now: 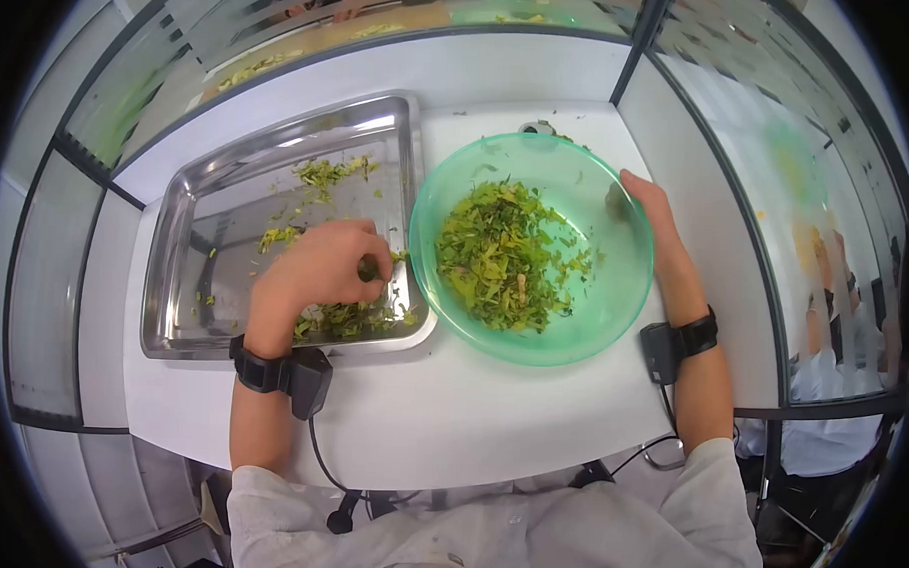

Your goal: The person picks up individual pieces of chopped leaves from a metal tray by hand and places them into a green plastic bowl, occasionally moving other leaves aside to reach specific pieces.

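My left hand (330, 265) is over the right side of a shallow metal tray (174, 284), its fingers curled round a dark green clump that looks like leaves. Loose chopped green leaves (343, 322) lie in the tray below that hand, and a smaller heap of leaves (323, 176) sits farther back. To the right stands a translucent green plastic bowl (599, 309) with a big pile of chopped leaves (506, 256) in its left half. My right hand (645, 206) grips the bowl's right rim, thumb on top and the other fingers behind the wall.
Low white partitions with glass (698, 192) enclose the white table (400, 422) at the back and sides. A small grey object (537, 128) and leaf scraps lie behind the bowl. Black wrist straps with cables (314, 439) hang from both my arms. Another person sits beyond the right partition.
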Motion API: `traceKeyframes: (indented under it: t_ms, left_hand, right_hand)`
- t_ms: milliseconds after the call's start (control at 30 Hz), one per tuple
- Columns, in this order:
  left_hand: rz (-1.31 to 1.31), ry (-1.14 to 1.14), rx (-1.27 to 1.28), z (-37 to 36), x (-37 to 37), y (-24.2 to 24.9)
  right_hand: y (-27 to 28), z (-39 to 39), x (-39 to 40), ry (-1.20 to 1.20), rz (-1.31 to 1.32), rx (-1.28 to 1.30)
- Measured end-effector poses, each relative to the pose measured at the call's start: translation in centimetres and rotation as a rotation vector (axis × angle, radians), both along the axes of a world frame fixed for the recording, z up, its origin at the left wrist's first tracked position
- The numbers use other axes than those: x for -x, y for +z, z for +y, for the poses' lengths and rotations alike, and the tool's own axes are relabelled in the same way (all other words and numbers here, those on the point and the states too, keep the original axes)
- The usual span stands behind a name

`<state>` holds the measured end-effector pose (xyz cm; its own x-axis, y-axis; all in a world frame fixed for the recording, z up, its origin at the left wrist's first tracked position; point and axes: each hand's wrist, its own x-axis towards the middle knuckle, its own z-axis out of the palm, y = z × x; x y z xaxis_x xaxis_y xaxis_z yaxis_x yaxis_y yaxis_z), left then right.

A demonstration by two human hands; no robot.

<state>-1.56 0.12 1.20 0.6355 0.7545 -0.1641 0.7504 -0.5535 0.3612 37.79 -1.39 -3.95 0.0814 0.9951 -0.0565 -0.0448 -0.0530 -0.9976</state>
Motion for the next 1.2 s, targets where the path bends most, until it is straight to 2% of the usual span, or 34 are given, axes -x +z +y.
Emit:
traceKeyframes:
  t_ms: [100,233,300,433,567,633,700,833,900,967,1100,1200]
  left_hand:
    - [0.044,0.015,-0.012,0.0,0.2,0.0]
    - [-0.039,0.061,0.029,-0.1,0.3,1.3]
    - [-0.151,0.048,-0.016,0.1,0.9,1.5]
    - [-0.174,0.031,-0.031,0.7,1.5,0.7]
    - [-0.249,-0.113,-0.179,0.8,1.3,0.3]
    - [-0.248,-0.106,-0.165,0.5,1.1,0.5]
    - [-0.187,0.008,-0.036,0.2,0.9,0.9]
    - [-0.097,-0.031,0.006,0.2,0.4,1.1]
    - [-0.144,-0.100,0.000,0.6,0.4,0.2]
    - [-0.065,-0.098,-0.060,0.5,0.2,-0.3]
    - [0.001,0.042,-0.014,0.3,0.2,-0.1]
    - [0.012,0.017,-0.057,0.3,0.2,0.2]
  right_hand:
    - [-0.1,-0.1,0.0,-0.009,0.013,-0.009]
    - [0.1,-0.2,0.1,-0.027,0.012,-0.013]
    - [0.0,-0.1,-0.1,0.039,-0.011,-0.035]
    - [-0.4,0.2,-0.3,0.044,0.019,-0.020]
    - [0.0,0.1,0.1,0.004,0.009,0.011]
    - [-0.2,0.0,-0.2,0.022,-0.004,-0.007]
    - [-0.4,0.1,-0.1,0.033,-0.025,-0.052]
    - [-0.5,-0.1,-0.3,0.047,0.013,-0.033]
    - [-0.4,0.3,-0.5,0.056,0.007,-0.046]
    - [-0.6,0.3,-0.6,0.070,-0.017,-0.080]
    - [-0.4,-0.2,-0.4,0.071,0.037,-0.041]
    - [-0.9,0.5,-0.8,0.096,-0.008,-0.060]
